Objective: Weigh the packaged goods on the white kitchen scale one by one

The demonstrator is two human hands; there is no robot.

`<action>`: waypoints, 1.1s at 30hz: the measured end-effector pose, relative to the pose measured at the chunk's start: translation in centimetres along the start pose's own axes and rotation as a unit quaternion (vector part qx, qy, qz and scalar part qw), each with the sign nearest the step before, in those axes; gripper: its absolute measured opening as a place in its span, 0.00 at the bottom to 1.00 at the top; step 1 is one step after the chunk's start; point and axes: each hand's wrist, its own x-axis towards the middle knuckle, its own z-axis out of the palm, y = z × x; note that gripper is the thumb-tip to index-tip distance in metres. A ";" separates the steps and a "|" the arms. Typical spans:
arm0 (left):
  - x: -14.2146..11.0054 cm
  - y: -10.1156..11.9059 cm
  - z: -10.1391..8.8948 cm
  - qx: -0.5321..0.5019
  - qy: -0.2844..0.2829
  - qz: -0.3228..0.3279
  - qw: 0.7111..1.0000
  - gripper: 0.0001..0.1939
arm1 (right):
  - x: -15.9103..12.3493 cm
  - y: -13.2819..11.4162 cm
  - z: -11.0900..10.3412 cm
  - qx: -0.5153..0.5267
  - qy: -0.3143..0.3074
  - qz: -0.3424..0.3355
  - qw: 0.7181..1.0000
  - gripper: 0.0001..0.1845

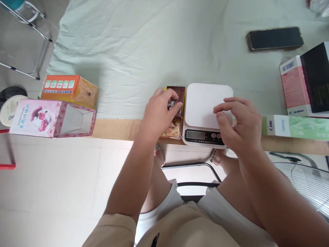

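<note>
Cloth point(133, 44) carried the brown packet point(181, 92), end-on to its front edge: left hand point(158, 111) on it, fingertips parted; right hand point(241, 125) farther, loosely bent.

Tabletop point(144, 51) beyond the scale point(208, 106) lies open; phone point(275, 38) an obstacle far right. Near edge: pink box point(42, 118) bars left end, green box point(309, 127) the right. Packets point(174, 131) crowd scale's left side.

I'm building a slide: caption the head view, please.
Left hand on snack packets beside a white scale, right hand over its right side.
</note>
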 end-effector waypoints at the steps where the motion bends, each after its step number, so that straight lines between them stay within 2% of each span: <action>1: 0.1 0.2 -0.1 0.007 -0.010 0.001 1.000 0.06 | 0.0 0.1 0.0 0.001 0.006 -0.006 1.000 0.10; 6: 0.6 1.0 -0.1 0.045 -0.030 0.003 0.999 0.04 | -0.1 0.5 0.2 0.028 0.032 -0.033 0.999 0.09; 9: 0.6 0.9 0.0 0.050 -0.017 0.009 0.999 0.04 | -0.1 0.6 0.2 0.032 0.040 -0.036 0.998 0.09; 12: 0.4 0.4 0.2 0.030 0.008 0.018 0.999 0.08 | -0.1 0.7 0.1 0.032 0.044 -0.039 0.998 0.09; 16: -0.2 0.2 0.2 -0.025 0.070 0.091 0.993 0.11 | 0.0 0.8 -0.1 0.028 0.053 -0.040 0.997 0.09; 20: -1.4 1.8 0.9 -0.065 0.132 0.182 0.972 0.11 | 0.0 1.1 -1.1 0.031 0.082 -0.045 0.995 0.09; 23: -2.5 4.2 3.0 -0.080 0.117 0.248 0.958 0.10 | -0.4 1.8 -2.6 0.027 0.085 -0.038 0.995 0.09; 27: -4.0 8.0 7.8 -0.073 0.022 0.351 0.933 0.03 | -1.5 3.6 -5.4 0.028 0.097 -0.006 0.995 0.07; 30: -4.8 10.5 11.4 -0.044 -0.042 0.373 0.926 0.06 | -2.2 5.2 -7.5 0.030 0.137 0.047 0.989 0.08; 33: -5.1 12.1 14.3 -0.018 -0.067 0.363 0.929 0.12 | -2.4 6.8 -9.1 0.045 0.185 0.109 0.976 0.10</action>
